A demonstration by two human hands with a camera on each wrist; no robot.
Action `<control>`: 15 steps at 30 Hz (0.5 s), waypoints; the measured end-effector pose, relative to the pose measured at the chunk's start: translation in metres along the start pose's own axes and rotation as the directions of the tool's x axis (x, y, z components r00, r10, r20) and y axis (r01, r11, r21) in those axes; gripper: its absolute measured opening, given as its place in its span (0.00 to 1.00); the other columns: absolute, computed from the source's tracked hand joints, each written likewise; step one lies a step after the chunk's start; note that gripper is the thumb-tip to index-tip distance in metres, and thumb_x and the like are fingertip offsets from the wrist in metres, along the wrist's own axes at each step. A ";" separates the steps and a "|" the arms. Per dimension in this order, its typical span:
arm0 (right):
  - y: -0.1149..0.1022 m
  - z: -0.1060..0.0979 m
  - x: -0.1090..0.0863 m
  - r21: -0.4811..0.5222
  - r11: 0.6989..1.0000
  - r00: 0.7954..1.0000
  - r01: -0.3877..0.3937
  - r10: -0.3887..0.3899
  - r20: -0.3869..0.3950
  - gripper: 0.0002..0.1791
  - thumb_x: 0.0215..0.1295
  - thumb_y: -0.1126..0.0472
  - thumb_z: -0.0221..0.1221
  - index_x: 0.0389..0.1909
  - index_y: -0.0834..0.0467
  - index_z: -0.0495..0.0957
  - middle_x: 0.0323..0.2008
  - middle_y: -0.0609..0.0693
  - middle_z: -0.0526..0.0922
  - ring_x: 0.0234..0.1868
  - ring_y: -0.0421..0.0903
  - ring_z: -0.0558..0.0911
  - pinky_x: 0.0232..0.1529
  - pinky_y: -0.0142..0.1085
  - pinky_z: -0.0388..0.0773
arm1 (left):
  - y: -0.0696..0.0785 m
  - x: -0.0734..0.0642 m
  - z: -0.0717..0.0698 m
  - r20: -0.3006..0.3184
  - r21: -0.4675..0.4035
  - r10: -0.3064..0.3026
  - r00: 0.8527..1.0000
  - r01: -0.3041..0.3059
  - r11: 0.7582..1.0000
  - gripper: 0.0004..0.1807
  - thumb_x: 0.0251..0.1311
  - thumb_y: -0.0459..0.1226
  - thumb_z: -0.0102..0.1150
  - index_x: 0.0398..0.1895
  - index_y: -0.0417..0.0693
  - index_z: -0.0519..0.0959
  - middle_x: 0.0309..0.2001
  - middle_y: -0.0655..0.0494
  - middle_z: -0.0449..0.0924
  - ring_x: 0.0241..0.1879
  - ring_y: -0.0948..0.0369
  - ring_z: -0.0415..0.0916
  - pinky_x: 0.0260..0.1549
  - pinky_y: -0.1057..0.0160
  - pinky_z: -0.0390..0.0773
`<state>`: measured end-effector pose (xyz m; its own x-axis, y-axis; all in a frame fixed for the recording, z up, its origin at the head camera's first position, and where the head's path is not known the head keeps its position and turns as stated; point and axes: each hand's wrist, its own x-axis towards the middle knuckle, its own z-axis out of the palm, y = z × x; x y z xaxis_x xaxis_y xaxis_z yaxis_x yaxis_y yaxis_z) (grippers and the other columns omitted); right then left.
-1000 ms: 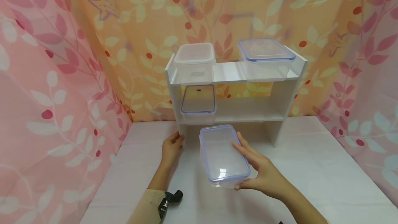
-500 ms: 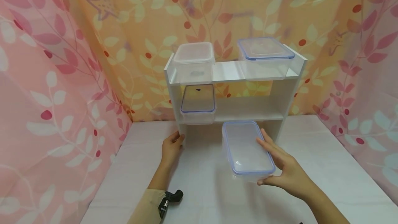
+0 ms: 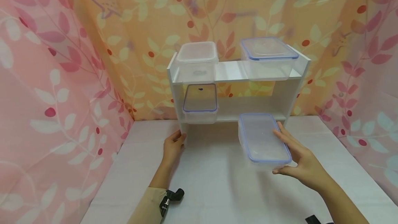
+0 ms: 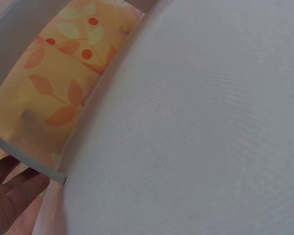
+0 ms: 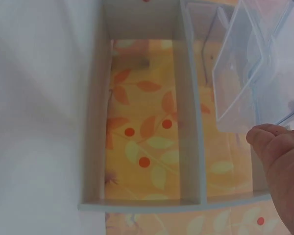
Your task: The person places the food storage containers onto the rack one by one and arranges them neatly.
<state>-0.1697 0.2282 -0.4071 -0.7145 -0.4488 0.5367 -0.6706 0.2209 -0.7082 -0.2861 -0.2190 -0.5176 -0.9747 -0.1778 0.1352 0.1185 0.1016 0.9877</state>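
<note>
My right hand (image 3: 303, 161) grips a clear plastic food container (image 3: 264, 139) by its right side, thumb low at the near corner and fingers along the blue-rimmed lid. The container is held above the table in front of the white shelf (image 3: 252, 108), toward its right side. From the right wrist view, the clear container (image 5: 240, 88) overlaps the shelf's middle tier, with the fingers (image 5: 284, 152) at its lower edge. My left hand (image 3: 172, 148) pinches the shelf's left side panel near the bottom; in the left wrist view its fingers lie along the panel's edge (image 4: 29, 161).
On the shelf's top tier stand a white-lidded container (image 3: 197, 61) at left and a larger blue-rimmed one (image 3: 268, 59) at right. A smaller blue-rimmed container (image 3: 200, 104) sits on the middle tier's left. A white cloth (image 3: 199, 189) covers the table; patterned curtains (image 3: 149, 20) surround it.
My right hand has carried the container to the right and slightly toward the shelf, higher in view. The left hand keeps its hold on the side panel.
</note>
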 end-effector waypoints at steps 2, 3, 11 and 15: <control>0.003 -0.005 0.001 -0.012 1.000 1.000 -0.015 0.015 -0.001 0.62 0.38 0.81 0.77 0.78 0.66 0.56 0.83 0.61 0.41 0.81 0.37 0.48 0.64 0.20 0.69 | 0.000 0.000 0.000 -0.001 0.013 0.009 1.000 -0.009 1.000 0.26 0.70 0.45 0.65 0.67 0.44 0.78 0.62 0.43 0.81 0.59 0.45 0.80 0.55 0.43 0.82; 0.005 -0.007 0.001 -0.019 1.000 1.000 -0.018 0.018 0.001 0.62 0.39 0.81 0.77 0.78 0.66 0.56 0.83 0.61 0.41 0.81 0.37 0.47 0.64 0.20 0.69 | 0.001 0.000 -0.001 -0.004 0.022 0.011 1.000 -0.011 1.000 0.26 0.69 0.45 0.65 0.66 0.45 0.78 0.62 0.44 0.81 0.59 0.46 0.80 0.55 0.43 0.82; 0.016 -0.022 0.008 -0.055 0.998 1.000 -0.019 0.020 0.012 0.61 0.41 0.82 0.75 0.79 0.65 0.55 0.83 0.62 0.41 0.81 0.35 0.48 0.63 0.19 0.69 | 0.002 -0.001 -0.001 -0.014 0.039 0.002 1.000 -0.001 0.999 0.25 0.69 0.45 0.65 0.66 0.44 0.79 0.61 0.44 0.82 0.55 0.52 0.82 0.53 0.45 0.84; 0.022 -0.028 0.011 -0.051 0.999 1.000 -0.015 0.016 0.011 0.60 0.42 0.83 0.74 0.79 0.66 0.55 0.82 0.62 0.41 0.81 0.34 0.48 0.63 0.19 0.68 | 0.001 0.000 0.000 -0.008 0.031 -0.013 1.000 0.014 0.999 0.25 0.70 0.44 0.64 0.67 0.43 0.78 0.62 0.42 0.81 0.56 0.50 0.81 0.55 0.43 0.82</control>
<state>-0.1982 0.2524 -0.4035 -0.7227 -0.4549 0.5204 -0.6691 0.2719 -0.6916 -0.2859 -0.2192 -0.5162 -0.9747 -0.1870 0.1225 0.0992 0.1295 0.9866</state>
